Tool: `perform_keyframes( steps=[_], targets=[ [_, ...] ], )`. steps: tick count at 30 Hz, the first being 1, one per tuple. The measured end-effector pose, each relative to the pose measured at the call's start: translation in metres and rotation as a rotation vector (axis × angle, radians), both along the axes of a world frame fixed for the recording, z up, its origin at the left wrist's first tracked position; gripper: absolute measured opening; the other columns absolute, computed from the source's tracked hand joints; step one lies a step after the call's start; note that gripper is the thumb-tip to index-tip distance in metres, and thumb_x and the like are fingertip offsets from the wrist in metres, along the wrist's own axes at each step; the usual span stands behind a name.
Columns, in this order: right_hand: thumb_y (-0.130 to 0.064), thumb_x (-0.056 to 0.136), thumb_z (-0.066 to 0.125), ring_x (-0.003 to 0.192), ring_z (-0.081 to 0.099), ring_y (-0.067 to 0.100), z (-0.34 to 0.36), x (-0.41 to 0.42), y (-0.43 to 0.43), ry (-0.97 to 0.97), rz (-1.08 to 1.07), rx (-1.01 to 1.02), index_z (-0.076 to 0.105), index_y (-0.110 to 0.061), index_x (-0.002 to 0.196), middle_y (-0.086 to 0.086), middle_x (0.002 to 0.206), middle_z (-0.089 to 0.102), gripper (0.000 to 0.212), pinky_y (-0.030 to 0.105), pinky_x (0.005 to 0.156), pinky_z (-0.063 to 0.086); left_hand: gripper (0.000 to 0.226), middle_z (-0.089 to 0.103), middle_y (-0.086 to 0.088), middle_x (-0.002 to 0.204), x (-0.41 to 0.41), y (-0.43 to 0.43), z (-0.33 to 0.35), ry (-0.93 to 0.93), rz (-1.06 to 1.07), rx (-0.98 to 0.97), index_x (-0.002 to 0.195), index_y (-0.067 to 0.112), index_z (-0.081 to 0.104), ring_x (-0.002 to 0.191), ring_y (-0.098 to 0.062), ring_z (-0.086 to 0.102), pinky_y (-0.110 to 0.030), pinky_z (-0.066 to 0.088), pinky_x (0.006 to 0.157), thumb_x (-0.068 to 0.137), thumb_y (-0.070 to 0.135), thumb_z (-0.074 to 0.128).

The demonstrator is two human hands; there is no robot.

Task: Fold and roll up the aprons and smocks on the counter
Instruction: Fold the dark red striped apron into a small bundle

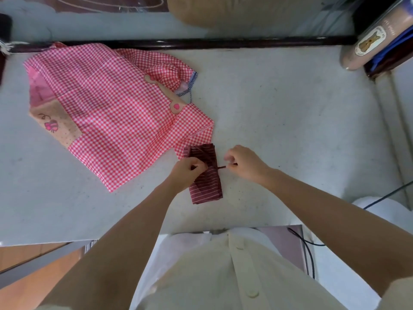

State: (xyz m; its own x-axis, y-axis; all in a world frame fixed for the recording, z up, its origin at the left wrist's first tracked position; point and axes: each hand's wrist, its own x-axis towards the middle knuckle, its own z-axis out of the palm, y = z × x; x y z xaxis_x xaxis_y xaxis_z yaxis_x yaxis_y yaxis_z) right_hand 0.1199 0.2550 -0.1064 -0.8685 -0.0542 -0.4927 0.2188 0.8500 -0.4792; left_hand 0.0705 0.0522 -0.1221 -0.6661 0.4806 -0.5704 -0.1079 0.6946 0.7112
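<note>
A dark red apron with thin white stripes (206,186) lies rolled into a narrow bundle near the middle of the pale counter (290,121). Its dark red tie string (220,167) crosses the bundle's middle. My left hand (186,173) pinches the string on the bundle's left side. My right hand (244,164) pinches the string's other end just to the right of the bundle. A pink and white gingham smock (107,113) with a peach pocket lies spread flat to the left, and one of its corners touches the bundle's far end.
A dark rail (201,42) runs along the counter's far edge. A clear bag holding fabric (375,41) stands at the far right corner. A black cable (308,249) hangs by the near right edge. My cream shirt fills the bottom of the view.
</note>
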Motion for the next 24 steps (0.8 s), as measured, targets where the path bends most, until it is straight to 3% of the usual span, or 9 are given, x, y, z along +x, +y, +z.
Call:
perform_keyframes(
  steps=[2,3,5,7,10,13,15,19,24],
  targets=[
    [-0.016,0.091,0.060,0.058,0.048,0.015,0.008,-0.006,0.008,-0.165,0.110,0.120,0.064,-0.009,0.070,0.005,0.066,0.056,0.023,0.030,0.061,0.040,0.023,0.065,0.005,0.110,0.002,-0.003,0.002,-0.004,-0.020,0.024,0.110,0.013,0.068,0.103,-0.010,0.058,-0.024,0.041,0.095,0.097,0.016,0.049],
    [-0.021,0.092,0.060,0.056,0.048,0.015,0.014,-0.009,0.008,-0.220,0.158,0.128,0.062,-0.011,0.068,0.005,0.065,0.057,0.027,0.029,0.058,0.038,0.025,0.065,0.004,0.112,0.003,-0.003,0.003,0.016,-0.026,0.022,0.110,0.014,0.068,0.104,-0.011,0.059,-0.022,0.041,0.095,0.096,0.011,0.048],
    [-0.027,0.094,0.059,0.064,0.051,0.013,0.026,-0.014,0.002,-0.243,0.231,0.054,0.062,-0.018,0.073,0.000,0.075,0.062,0.024,0.025,0.059,0.036,0.028,0.067,0.003,0.109,0.006,-0.003,0.001,0.080,0.001,0.011,0.107,0.015,0.070,0.097,-0.013,0.062,-0.011,0.043,0.082,0.094,0.002,0.048],
    [-0.031,0.097,0.056,0.072,0.051,0.010,0.035,-0.017,-0.012,-0.239,0.285,-0.037,0.063,-0.022,0.081,-0.005,0.082,0.056,0.019,0.023,0.063,0.035,0.026,0.070,0.006,0.100,0.009,-0.001,0.000,0.137,0.053,-0.005,0.100,0.019,0.070,0.088,-0.014,0.064,-0.009,0.044,0.070,0.094,0.002,0.051],
    [-0.035,0.099,0.051,0.084,0.053,0.016,0.031,-0.018,-0.032,-0.115,0.368,-0.003,0.067,-0.018,0.100,-0.002,0.096,0.047,0.023,0.026,0.072,0.039,0.013,0.068,0.008,0.089,0.010,0.003,0.000,0.170,0.118,0.019,0.097,0.016,0.060,0.084,-0.011,0.063,-0.020,0.049,0.077,0.092,0.005,0.058],
    [-0.036,0.098,0.052,0.090,0.052,0.017,0.023,-0.021,-0.044,-0.076,0.311,-0.057,0.066,-0.016,0.108,0.000,0.106,0.044,0.026,0.029,0.078,0.046,0.013,0.065,0.005,0.094,0.010,0.004,0.002,0.149,0.152,-0.022,0.103,0.014,0.061,0.087,-0.011,0.061,-0.017,0.046,0.074,0.092,0.007,0.058],
    [-0.034,0.098,0.054,0.091,0.052,0.017,0.018,-0.024,-0.050,-0.071,0.263,-0.093,0.065,-0.014,0.108,0.002,0.110,0.043,0.025,0.028,0.079,0.046,0.015,0.066,0.004,0.093,0.010,0.004,0.001,0.137,0.159,-0.043,0.099,0.014,0.065,0.089,-0.014,0.062,-0.022,0.049,0.080,0.090,0.005,0.057],
    [-0.025,0.097,0.054,0.095,0.050,0.016,0.005,-0.025,-0.052,-0.141,0.015,-0.265,0.063,-0.013,0.092,0.001,0.113,0.040,0.015,0.031,0.086,0.046,0.013,0.070,-0.002,0.095,0.012,0.004,0.004,0.060,0.175,-0.009,0.097,0.013,0.068,0.092,-0.018,0.064,-0.031,0.051,0.086,0.090,0.006,0.060],
    [-0.020,0.097,0.053,0.087,0.050,0.010,0.008,-0.024,-0.049,-0.187,-0.041,-0.362,0.061,-0.019,0.089,0.003,0.108,0.047,0.011,0.020,0.075,0.041,0.012,0.071,0.002,0.093,0.009,-0.003,0.006,-0.087,0.166,0.086,0.097,0.014,0.070,0.091,-0.017,0.067,-0.031,0.051,0.088,0.085,0.013,0.070]
  ],
)
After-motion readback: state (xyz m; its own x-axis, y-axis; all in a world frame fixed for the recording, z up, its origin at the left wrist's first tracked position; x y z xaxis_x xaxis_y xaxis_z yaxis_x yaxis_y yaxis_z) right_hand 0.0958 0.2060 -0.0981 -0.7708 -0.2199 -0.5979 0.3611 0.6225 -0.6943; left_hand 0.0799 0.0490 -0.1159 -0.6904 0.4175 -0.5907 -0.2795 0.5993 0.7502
